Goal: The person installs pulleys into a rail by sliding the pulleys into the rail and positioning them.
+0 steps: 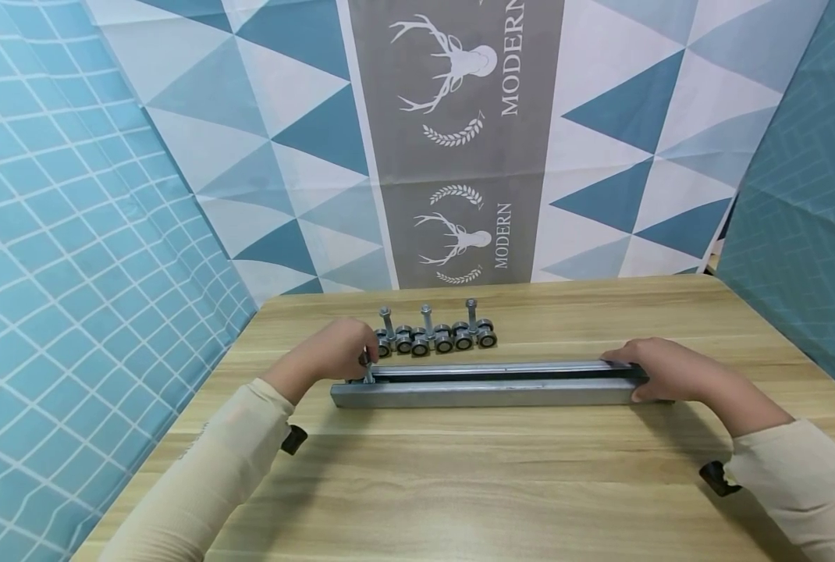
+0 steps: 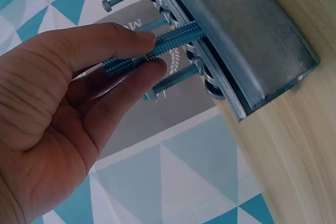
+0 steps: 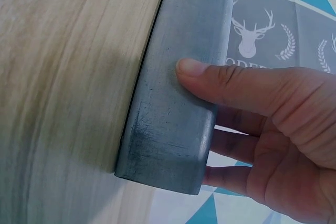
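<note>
A grey metal track rail (image 1: 488, 394) lies across the table with its long slot facing up. At the rail's left end, my left hand (image 1: 339, 350) pinches the threaded bolt (image 2: 176, 40) of a roller between thumb and fingers. That bolt stands up out of the slot; its wheels are hidden inside the rail. My right hand (image 1: 670, 375) grips the rail's right end, thumb on the near side and fingers on the far side, as the right wrist view shows. Behind the rail stand three more rollers (image 1: 428, 337), bolts upward, close to my left hand.
The wooden table (image 1: 460, 484) carries the rail and rollers. Its far edge meets a patterned cloth (image 1: 460, 234) with deer heads. A blue checked cloth (image 1: 73, 234) hangs on the left and a teal one (image 1: 797, 234) on the right.
</note>
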The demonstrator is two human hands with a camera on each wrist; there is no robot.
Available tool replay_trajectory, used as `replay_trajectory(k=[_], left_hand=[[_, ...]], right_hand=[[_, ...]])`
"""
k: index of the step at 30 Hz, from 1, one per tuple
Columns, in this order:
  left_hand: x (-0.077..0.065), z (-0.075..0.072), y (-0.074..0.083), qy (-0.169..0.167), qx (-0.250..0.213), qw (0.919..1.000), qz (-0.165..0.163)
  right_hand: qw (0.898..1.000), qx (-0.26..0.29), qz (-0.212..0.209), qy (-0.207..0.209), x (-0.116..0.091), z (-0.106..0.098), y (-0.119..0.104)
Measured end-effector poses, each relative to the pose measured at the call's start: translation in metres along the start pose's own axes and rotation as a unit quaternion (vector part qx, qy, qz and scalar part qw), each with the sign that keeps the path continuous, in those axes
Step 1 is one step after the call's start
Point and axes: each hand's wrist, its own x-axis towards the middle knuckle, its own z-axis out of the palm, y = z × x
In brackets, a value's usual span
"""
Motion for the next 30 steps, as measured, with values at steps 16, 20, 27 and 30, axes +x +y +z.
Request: replay_trajectory(k=[16,20,27,30], left_hand=[[0.009,0.006,0.013,0.016,0.014,0.9995,0.025],[0.011,0.006,0.017,0.018,0.021,0.9991,0.033],[0.017,0.008,0.022,0.015,0.032,0.9986,0.04],[0.021,0.009,0.025,0.014,0.032,0.9984,0.046]], right_hand=[[1.0,0.004,0.002,-0.003,-0.001,0.0,0.001],[1.0,0.004,0.003,-0.001,0.0,0.0,0.0],[1.0,0.005,0.003,0.002,-0.001,0.0,-0.001],[1.0,0.007,0.004,0.001,-0.001,0.0,-0.001]])
